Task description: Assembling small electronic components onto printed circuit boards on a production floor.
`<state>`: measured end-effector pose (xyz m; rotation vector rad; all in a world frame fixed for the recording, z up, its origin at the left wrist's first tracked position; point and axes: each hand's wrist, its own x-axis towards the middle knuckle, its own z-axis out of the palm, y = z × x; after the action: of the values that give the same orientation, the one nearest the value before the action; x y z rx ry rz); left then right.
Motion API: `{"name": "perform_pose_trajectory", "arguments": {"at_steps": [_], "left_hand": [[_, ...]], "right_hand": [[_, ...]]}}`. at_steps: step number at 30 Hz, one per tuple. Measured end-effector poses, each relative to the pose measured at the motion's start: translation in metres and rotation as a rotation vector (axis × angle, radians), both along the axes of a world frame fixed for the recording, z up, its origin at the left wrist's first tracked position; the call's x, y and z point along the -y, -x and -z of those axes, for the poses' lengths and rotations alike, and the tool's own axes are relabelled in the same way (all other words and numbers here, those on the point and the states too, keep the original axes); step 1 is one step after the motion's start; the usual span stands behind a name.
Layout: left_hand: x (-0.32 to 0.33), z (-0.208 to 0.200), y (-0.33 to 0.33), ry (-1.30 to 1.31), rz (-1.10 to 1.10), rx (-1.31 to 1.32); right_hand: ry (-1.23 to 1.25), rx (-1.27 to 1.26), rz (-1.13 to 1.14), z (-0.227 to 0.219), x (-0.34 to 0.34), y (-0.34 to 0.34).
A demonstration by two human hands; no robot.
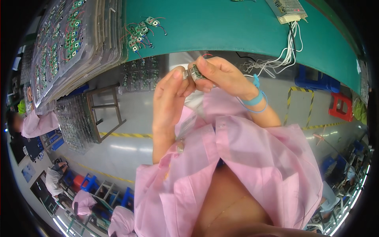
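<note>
Close together in front of my chest, just off the near edge of the green bench, both hands are closed in pinches. My left hand [170, 87] grips a small silvery metal plug [186, 74] between thumb and fingers. Between the thumb and fingers of my right hand [225, 75] is a small green circuit board [196, 71] with a metal part facing the plug. The two pieces are side by side; I cannot tell whether they touch. A light blue wrist strap [254, 99] circles my right wrist.
On the green bench [209, 27] lies a loose pile of circuit boards [138, 33] with wires. Tall stacked clear trays [75, 51] of boards stand at the left. A metal power supply [286, 11] with white cables [294, 43] sits at the far right. A red stool [341, 106] stands on the floor.
</note>
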<state>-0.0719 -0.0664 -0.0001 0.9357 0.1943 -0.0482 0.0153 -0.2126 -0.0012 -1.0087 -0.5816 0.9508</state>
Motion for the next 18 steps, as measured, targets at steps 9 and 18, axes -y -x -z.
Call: {"name": "perform_pose_trajectory", "arguments": {"at_steps": [9,18], "left_hand": [[0.0006,-0.0036,0.0015,-0.046,-0.028,-0.054],[-0.0016,-0.0022,-0.0001,-0.059,0.009,-0.035]], "right_hand": [[-0.045,0.0,-0.021,0.0053,-0.0042,-0.0009],[-0.044,-0.031,-0.019,0.0055,-0.0037,-0.0017]]}}
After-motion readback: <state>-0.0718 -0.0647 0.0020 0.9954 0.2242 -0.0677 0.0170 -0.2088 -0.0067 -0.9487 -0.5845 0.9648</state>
